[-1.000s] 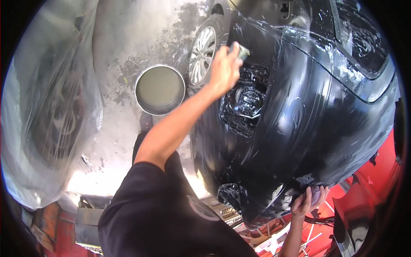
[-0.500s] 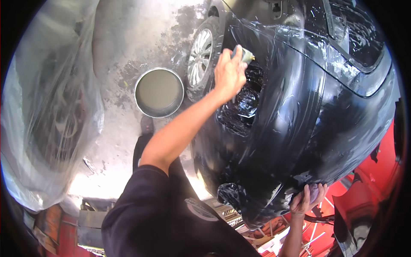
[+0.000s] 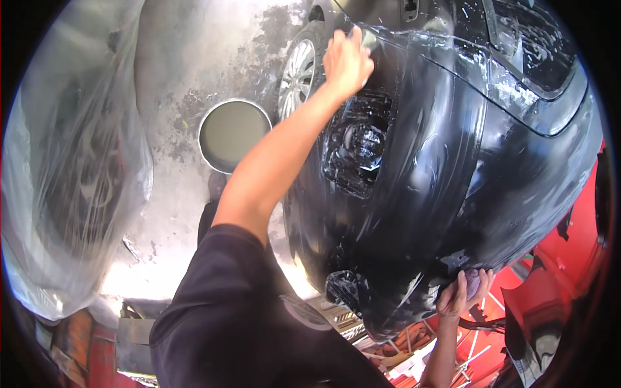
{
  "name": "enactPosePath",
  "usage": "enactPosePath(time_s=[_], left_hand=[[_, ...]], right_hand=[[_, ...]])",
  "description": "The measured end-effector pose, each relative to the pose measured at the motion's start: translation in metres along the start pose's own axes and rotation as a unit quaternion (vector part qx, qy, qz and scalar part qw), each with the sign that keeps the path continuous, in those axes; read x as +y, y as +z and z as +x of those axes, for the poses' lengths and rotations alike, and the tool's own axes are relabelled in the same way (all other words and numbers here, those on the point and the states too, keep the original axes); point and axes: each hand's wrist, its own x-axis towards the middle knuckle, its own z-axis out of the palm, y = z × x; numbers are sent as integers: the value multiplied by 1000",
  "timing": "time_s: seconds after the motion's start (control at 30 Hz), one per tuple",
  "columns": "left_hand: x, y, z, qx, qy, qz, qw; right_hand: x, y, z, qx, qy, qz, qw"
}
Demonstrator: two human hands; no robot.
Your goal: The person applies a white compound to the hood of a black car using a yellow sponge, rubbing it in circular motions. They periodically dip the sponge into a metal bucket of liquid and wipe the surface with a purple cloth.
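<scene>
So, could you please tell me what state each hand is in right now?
Left hand: closed, holding a pale block, partly hidden.
Right hand: closed, holding a purple pad.

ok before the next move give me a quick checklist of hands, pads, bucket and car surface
1. Left hand has its pad: ok, fingers around a pale greenish pad, near the wheel.
2. That pad lies flat on the panel: cannot tell, the hand hides most of it.
3. Right hand has its pad: ok, a purple pad at the car's edge.
4. Bucket upright: ok, on the floor, with murky liquid inside.
5. Black car free of smears: not ok, whitish streaks show.
</scene>
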Motion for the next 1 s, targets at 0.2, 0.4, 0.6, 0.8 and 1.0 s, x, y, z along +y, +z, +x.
enactPosePath(time_s=[0.2, 0.4, 0.6, 0.8, 1.0], left_hand=[[51, -17, -84, -40, -6, -88, 995], [27, -1, 2, -5, -1, -8, 1000], [58, -12, -79, -36, -5, -113, 993], [8, 0, 9, -3, -17, -11, 1000], [38, -5, -73, -47, -26, -38, 998]], right_hand=[[1, -4, -3, -4, 7, 2, 1000], [0, -2, -3, 4, 5, -3, 1000], [-1, -8, 0, -4, 4, -10, 1000], [1, -2, -13, 6, 22, 0, 1000], [3, -16, -3, -10, 33, 8, 999]])
